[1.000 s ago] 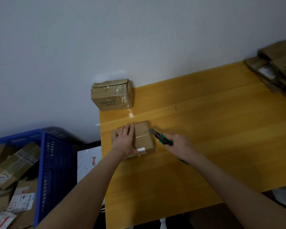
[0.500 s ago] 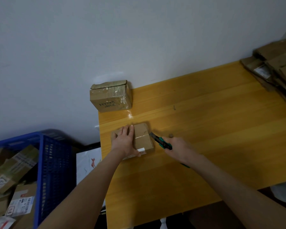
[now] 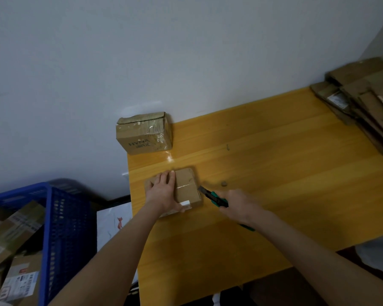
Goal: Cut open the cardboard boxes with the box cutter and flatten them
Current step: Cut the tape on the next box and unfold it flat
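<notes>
A small flat cardboard box [image 3: 187,188] lies near the left end of the wooden table [image 3: 274,173]. My left hand [image 3: 163,192] presses flat on its left half, thumb along the near edge. My right hand [image 3: 239,205] grips a green and black box cutter [image 3: 212,196], whose tip points at the box's right side. Whether the blade touches the cardboard I cannot tell. A second, taller taped box [image 3: 144,133] stands against the wall at the table's far left corner.
A stack of flattened cardboard [image 3: 363,100] lies at the table's far right. A blue plastic crate [image 3: 62,228] holding several parcels stands on the floor to the left. A white bag [image 3: 114,221] lies between crate and table. A small round scrap [image 3: 224,184] sits right of the cutter.
The right hand and cutter have drawn back slightly toward me along the box's right side. The left hand has stayed on the box.
</notes>
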`<control>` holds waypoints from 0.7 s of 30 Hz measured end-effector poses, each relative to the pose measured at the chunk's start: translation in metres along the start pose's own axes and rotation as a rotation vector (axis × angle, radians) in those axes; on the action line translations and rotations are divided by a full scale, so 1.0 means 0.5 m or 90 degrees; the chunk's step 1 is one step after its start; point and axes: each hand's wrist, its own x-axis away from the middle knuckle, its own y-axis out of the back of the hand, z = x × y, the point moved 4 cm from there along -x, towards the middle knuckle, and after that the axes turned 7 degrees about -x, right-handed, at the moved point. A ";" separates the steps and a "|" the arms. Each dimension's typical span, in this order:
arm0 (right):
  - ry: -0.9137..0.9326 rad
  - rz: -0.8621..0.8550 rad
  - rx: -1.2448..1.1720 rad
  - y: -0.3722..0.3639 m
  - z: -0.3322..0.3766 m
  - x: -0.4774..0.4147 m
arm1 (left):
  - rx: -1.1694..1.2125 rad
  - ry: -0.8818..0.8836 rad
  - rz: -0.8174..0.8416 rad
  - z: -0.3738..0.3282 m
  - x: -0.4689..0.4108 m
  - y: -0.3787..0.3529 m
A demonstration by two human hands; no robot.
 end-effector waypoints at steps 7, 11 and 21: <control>-0.059 -0.147 -0.333 -0.007 -0.015 -0.019 | 0.040 0.117 -0.002 -0.002 0.006 0.012; -0.164 -0.110 -0.656 -0.039 0.007 -0.056 | 0.105 0.189 0.004 0.001 0.019 0.025; -0.217 -0.208 -0.728 -0.041 0.012 -0.093 | 0.261 0.208 0.020 0.017 0.033 0.029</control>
